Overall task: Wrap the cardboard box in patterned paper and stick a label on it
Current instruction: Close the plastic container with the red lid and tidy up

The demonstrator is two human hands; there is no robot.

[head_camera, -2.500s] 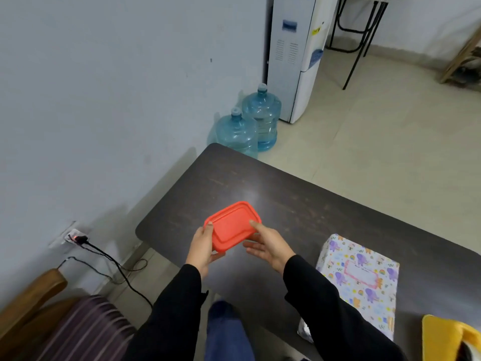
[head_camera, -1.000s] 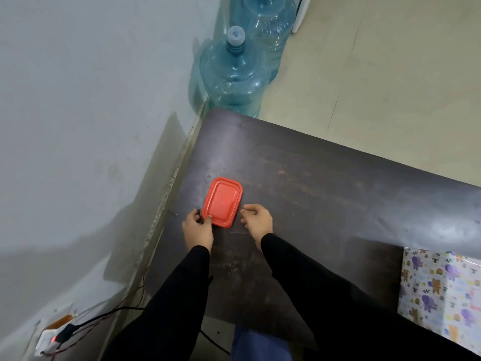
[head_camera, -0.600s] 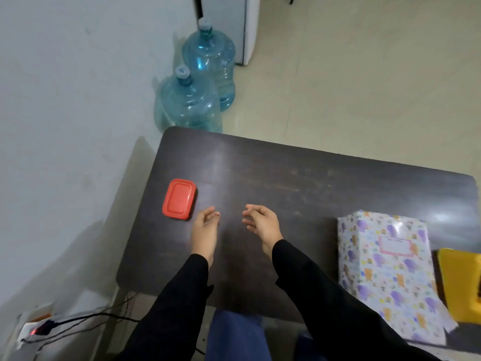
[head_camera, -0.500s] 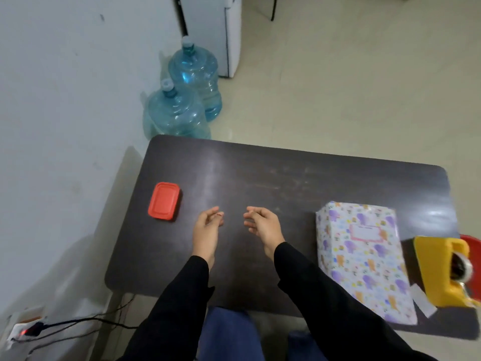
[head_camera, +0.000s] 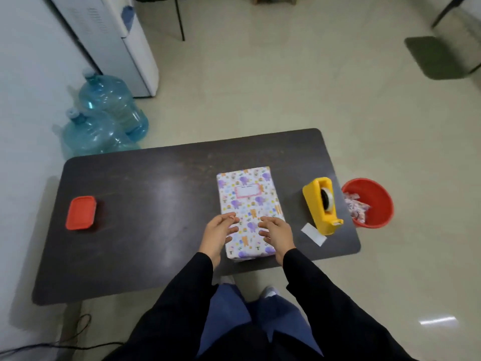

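Table (head_camera: 156, 230): dark top across the centre of the frame.
Box (head_camera: 250, 204): centre-right on the table, fully covered in patterned paper (head_camera: 247, 246); wrapping looks finished.
Hands: left hand (head_camera: 217, 234) and right hand (head_camera: 279, 234) at the box's near end, fingers loosely spread, gripping nothing.
Label (head_camera: 246, 191): pink-edged, stuck on the box's far half; little seems left.

We see left hand (head_camera: 217, 234) and right hand (head_camera: 278, 234), fingers loose, over wrapped box (head_camera: 250, 204) near end; label (head_camera: 247, 191) on top.
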